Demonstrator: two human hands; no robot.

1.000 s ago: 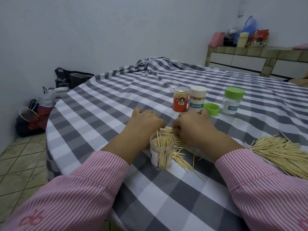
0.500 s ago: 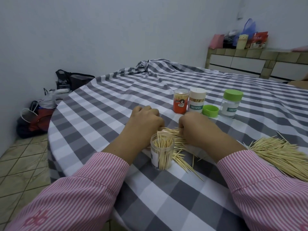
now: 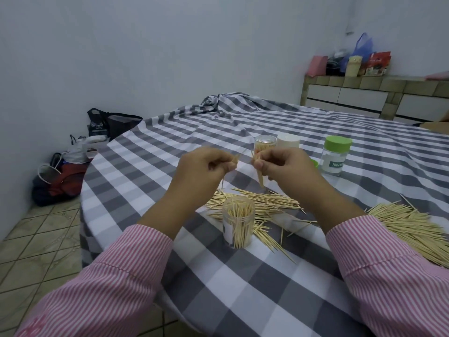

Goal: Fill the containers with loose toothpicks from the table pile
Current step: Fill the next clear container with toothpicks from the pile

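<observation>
An open clear container (image 3: 238, 223), partly filled with upright toothpicks, stands on the checked tablecloth (image 3: 243, 293) in front of me. Behind it lies a small pile of loose toothpicks (image 3: 264, 205); a larger pile (image 3: 413, 227) spreads at the right. My left hand (image 3: 204, 169) is raised above the table and pinches a few toothpicks. My right hand (image 3: 279, 164), level with it, grips a small bundle of toothpicks that points downward. Farther back stand a clear-lidded container (image 3: 265, 143), a white-capped one (image 3: 288, 141) and a green-capped jar (image 3: 336, 155).
A loose green lid (image 3: 314, 163) peeks out beside the green-capped jar. The table edge curves round at the left above a tiled floor with bags (image 3: 63, 176) against the wall. A tiled counter (image 3: 374, 93) with packets stands at the back right.
Both hands have lifted off the small pile, each bringing toothpicks up with it. The view has tilted, so the far containers sit partly behind my right hand.
</observation>
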